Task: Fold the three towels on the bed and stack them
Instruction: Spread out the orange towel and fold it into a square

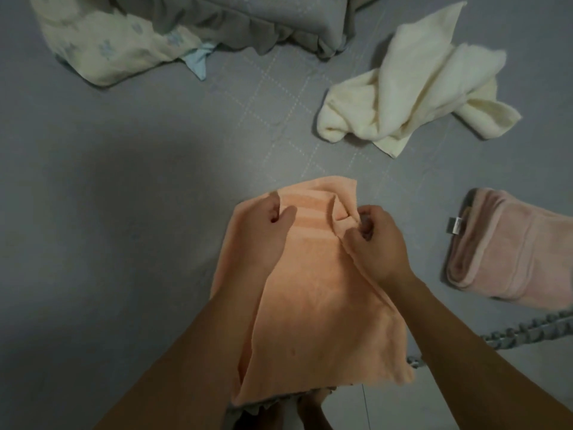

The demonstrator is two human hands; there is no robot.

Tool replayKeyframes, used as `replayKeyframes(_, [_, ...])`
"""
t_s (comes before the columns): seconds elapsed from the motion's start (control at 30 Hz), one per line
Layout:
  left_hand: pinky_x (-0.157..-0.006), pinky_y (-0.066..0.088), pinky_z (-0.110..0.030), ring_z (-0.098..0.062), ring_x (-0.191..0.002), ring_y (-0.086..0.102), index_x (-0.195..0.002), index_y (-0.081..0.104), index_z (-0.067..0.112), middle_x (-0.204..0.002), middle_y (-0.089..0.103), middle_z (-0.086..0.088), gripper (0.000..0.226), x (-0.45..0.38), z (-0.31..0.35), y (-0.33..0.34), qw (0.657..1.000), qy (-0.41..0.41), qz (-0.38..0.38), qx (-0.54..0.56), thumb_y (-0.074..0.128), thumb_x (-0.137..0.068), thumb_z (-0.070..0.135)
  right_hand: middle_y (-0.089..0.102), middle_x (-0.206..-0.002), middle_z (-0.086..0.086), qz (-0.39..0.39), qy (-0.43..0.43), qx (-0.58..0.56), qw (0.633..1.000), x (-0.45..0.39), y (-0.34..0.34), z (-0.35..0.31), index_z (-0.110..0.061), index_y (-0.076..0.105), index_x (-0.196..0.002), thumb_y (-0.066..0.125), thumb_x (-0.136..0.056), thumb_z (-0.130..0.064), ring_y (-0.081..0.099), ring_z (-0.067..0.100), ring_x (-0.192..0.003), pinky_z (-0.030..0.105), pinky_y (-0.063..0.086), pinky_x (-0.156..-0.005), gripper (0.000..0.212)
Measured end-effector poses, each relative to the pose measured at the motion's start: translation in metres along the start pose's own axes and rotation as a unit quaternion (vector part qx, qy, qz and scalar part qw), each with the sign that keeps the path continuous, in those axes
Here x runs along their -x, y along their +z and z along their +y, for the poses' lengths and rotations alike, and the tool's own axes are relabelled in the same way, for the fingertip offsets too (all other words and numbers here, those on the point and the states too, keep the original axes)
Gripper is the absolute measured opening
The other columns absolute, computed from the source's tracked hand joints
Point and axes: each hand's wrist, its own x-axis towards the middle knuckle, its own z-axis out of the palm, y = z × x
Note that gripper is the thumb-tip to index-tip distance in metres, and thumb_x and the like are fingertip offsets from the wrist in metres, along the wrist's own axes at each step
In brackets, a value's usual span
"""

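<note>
An orange towel point(319, 308) lies lengthwise on the grey bed sheet point(124, 228), its near end hanging over the bed's front edge. My left hand point(266, 234) grips its far left part, fingers curled into the cloth. My right hand point(376, 243) pinches a bunched fold near the far right corner. A cream towel point(412, 88) lies crumpled at the back right. A pink towel point(508, 246) sits folded at the right, a grey tag on its side.
A grey ruffled pillow point(248, 20) and a pale yellow printed cloth point(117, 48) lie at the back left. The bed's ruffled edge point(527, 330) runs along the lower right, with pale floor beyond it.
</note>
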Motion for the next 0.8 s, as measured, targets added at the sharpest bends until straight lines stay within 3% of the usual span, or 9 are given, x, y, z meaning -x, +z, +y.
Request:
replayKeyframes(0.1, [-0.059, 0.047, -0.029, -0.007, -0.060, 0.056, -0.076, 0.058, 0.033, -0.068, 0.061, 0.009, 0.003, 0.025, -0.005, -0.014, 0.982, -0.066, 0.121, 0.132, 0.055, -0.078, 0.034, 0.054, -0.099, -0.008, 0.015, -0.024, 0.015, 0.999, 0.001, -0.001, 0.001, -0.040, 0.053, -0.109, 0.056, -0.086, -0.028, 0.055, 0.006, -0.075, 0.034, 0.051, -0.074, 0.026])
replayKeyframes(0.17, [-0.058, 0.044, -0.026, -0.001, -0.059, 0.050, -0.070, 0.054, 0.032, -0.066, 0.057, 0.015, 0.007, 0.043, -0.021, -0.026, 0.962, -0.131, 0.183, 0.154, 0.054, -0.076, 0.029, 0.048, -0.112, -0.007, -0.033, -0.072, 0.041, 0.996, 0.001, 0.005, -0.004, -0.037, 0.053, -0.120, 0.057, -0.085, -0.019, 0.057, 0.011, -0.090, 0.035, 0.051, -0.082, 0.039])
replayKeyframes(0.23, [-0.067, 0.044, -0.039, -0.019, -0.073, 0.053, -0.065, 0.045, 0.025, -0.074, 0.053, 0.005, 0.021, 0.050, -0.036, -0.035, 0.969, -0.167, 0.156, 0.091, 0.059, -0.080, 0.017, 0.043, -0.127, -0.006, -0.083, -0.102, 0.056, 0.990, -0.003, 0.012, -0.012, -0.036, 0.046, -0.131, 0.059, -0.082, -0.022, 0.052, 0.015, -0.109, 0.035, 0.048, -0.087, 0.053])
replayKeyframes(0.33, [-0.078, 0.045, -0.045, -0.035, -0.088, 0.052, -0.071, 0.047, 0.012, -0.088, 0.052, -0.015, 0.017, 0.035, -0.045, -0.041, 0.980, -0.171, 0.101, 0.014, 0.063, -0.077, 0.009, 0.045, -0.129, -0.007, -0.099, -0.067, 0.054, 0.991, -0.017, 0.023, -0.024, -0.037, 0.043, -0.133, 0.058, -0.081, -0.034, 0.050, 0.012, -0.105, 0.035, 0.046, -0.084, 0.054])
replayKeyframes(0.4, [-0.073, 0.048, -0.040, -0.034, -0.090, 0.059, -0.081, 0.055, 0.012, -0.093, 0.061, -0.014, 0.011, 0.024, -0.044, -0.045, 0.977, -0.184, 0.082, 0.069, 0.064, -0.076, 0.008, 0.057, -0.116, -0.010, -0.124, -0.028, 0.054, 0.990, -0.025, 0.026, -0.031, -0.037, 0.052, -0.122, 0.057, -0.079, -0.036, 0.057, 0.010, -0.096, 0.035, 0.049, -0.082, 0.043])
replayKeyframes(0.5, [-0.067, 0.047, -0.026, -0.024, -0.095, 0.066, -0.104, 0.055, 0.023, -0.098, 0.065, -0.002, 0.037, 0.013, -0.040, -0.054, 0.955, -0.208, 0.003, 0.213, 0.063, -0.077, -0.001, 0.061, -0.090, -0.013, -0.172, -0.035, 0.101, 0.979, -0.029, 0.023, -0.030, -0.034, 0.058, -0.093, 0.061, -0.074, -0.042, 0.059, 0.012, -0.084, 0.032, 0.049, -0.074, 0.020])
replayKeyframes(0.6, [-0.071, 0.049, -0.019, -0.009, -0.096, 0.067, -0.120, 0.059, 0.032, -0.107, 0.068, 0.006, 0.058, 0.011, -0.038, -0.064, 0.948, -0.150, -0.149, 0.238, 0.062, -0.070, 0.002, 0.063, -0.091, -0.014, -0.245, -0.021, 0.111, 0.963, -0.025, 0.003, -0.017, -0.040, 0.060, -0.097, 0.067, -0.073, -0.052, 0.059, 0.009, -0.085, 0.027, 0.046, -0.076, 0.028])
replayKeyframes(0.7, [-0.066, 0.048, -0.020, -0.004, -0.077, 0.066, -0.095, 0.069, 0.025, -0.089, 0.072, 0.001, 0.030, 0.010, -0.035, -0.076, 0.964, -0.097, -0.172, 0.178, 0.063, -0.069, 0.011, 0.068, -0.094, -0.007, -0.339, 0.040, 0.133, 0.931, -0.017, -0.025, -0.005, -0.041, 0.063, -0.107, 0.072, -0.076, -0.047, 0.063, 0.015, -0.091, 0.033, 0.050, -0.084, 0.033])
replayKeyframes(0.8, [-0.067, 0.046, -0.020, -0.007, -0.076, 0.064, -0.087, 0.067, 0.021, -0.086, 0.069, -0.001, 0.008, 0.011, -0.035, -0.085, 0.984, -0.051, -0.120, 0.125, 0.067, -0.083, 0.014, 0.065, -0.071, -0.005, -0.297, 0.043, 0.050, 0.953, -0.007, -0.056, -0.008, -0.035, 0.070, -0.078, 0.078, -0.078, -0.036, 0.062, 0.016, -0.073, 0.026, 0.047, -0.068, 0.008])
